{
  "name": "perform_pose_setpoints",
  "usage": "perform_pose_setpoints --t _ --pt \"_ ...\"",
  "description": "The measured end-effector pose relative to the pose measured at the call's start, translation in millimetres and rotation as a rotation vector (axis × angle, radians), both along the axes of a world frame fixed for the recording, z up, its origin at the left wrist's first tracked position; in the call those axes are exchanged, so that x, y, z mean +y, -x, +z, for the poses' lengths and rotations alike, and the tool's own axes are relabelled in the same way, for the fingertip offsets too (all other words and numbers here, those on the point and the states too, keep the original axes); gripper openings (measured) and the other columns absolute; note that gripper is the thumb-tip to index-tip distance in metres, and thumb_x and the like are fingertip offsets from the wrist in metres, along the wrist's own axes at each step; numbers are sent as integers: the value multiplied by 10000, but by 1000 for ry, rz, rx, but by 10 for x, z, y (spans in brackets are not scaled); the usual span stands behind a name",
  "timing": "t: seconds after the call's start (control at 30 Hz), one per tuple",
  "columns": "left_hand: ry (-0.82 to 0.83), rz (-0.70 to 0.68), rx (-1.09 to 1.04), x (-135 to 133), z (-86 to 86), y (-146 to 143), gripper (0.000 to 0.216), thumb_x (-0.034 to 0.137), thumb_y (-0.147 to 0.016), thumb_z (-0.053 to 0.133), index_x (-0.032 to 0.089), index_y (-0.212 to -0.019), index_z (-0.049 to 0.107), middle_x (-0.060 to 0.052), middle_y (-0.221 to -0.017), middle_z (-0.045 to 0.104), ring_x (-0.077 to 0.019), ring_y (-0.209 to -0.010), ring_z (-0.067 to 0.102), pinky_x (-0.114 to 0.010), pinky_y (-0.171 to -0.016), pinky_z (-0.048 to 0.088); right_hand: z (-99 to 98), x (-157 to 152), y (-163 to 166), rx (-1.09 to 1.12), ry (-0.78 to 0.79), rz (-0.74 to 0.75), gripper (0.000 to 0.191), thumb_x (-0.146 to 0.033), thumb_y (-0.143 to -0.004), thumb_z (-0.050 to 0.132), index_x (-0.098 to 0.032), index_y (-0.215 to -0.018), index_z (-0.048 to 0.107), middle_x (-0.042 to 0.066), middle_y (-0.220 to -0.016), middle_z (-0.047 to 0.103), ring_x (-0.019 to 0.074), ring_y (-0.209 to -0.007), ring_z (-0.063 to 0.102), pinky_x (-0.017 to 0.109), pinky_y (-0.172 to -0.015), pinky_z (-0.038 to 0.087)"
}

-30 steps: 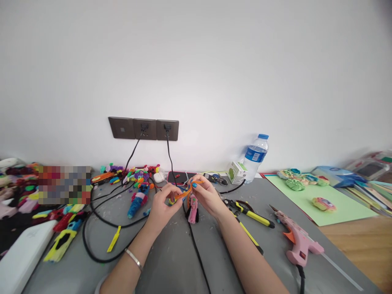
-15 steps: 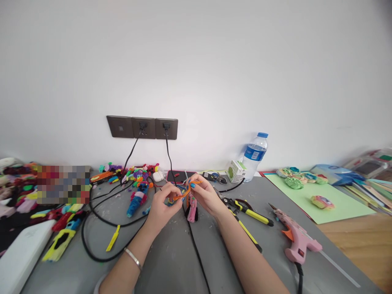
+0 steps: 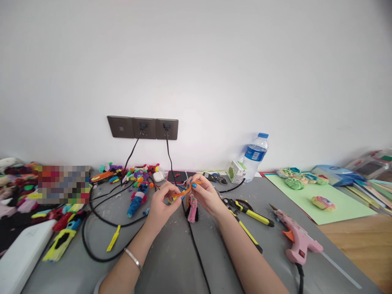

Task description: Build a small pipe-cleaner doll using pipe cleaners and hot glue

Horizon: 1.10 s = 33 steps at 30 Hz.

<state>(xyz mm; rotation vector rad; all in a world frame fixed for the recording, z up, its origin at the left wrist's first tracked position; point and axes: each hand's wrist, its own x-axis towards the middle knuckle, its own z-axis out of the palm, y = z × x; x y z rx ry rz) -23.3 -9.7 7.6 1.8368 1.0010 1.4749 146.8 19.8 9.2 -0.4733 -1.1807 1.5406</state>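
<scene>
An orange pipe cleaner (image 3: 185, 192) stretches between my two hands above the middle of the table. My left hand (image 3: 163, 203) pinches its lower left end between thumb and fingertips. Higher up, the thumb and fingers of my right hand (image 3: 206, 195) are closed on the other end. Just below and between the hands lies a small pink pipe-cleaner figure (image 3: 192, 209) with black parts. To the left of my left hand rests a blue fuzzy figure (image 3: 136, 200) with a pink band.
Pliers with yellow handles (image 3: 254, 213) and a pink glue gun (image 3: 300, 241) lie to the right. A water bottle (image 3: 255, 157) and small box (image 3: 237, 172) stand by the wall. Black cables (image 3: 87, 241) loop across the left. Green paper (image 3: 343, 208) holds crumpled pieces.
The orange pipe cleaner is less curved now, drawn straighter between my hands. Both hands keep their grip and have barely shifted.
</scene>
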Motion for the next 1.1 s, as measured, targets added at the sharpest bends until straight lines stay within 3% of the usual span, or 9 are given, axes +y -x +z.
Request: perform_pose_setpoints --t 0.63,1.1 --pt "-36 8 13 -8 2 -7 112 87 -742 562 199 -752 558 -19 -754 551 -154 -724 536 -249 -633 450 7 -8 6 -31 0 -7 220 -376 -773 753 -229 -810 592 1 -820 559 132 -664 471 250 -623 397" --pt "-136 92 115 -39 33 -3 91 116 -770 561 204 -758 578 10 -694 569 -114 -592 478 -230 -558 396 -1 -6 7 -52 24 -29 220 -370 -776 752 -217 -811 598 0 -816 563 122 -649 470 243 -610 381"
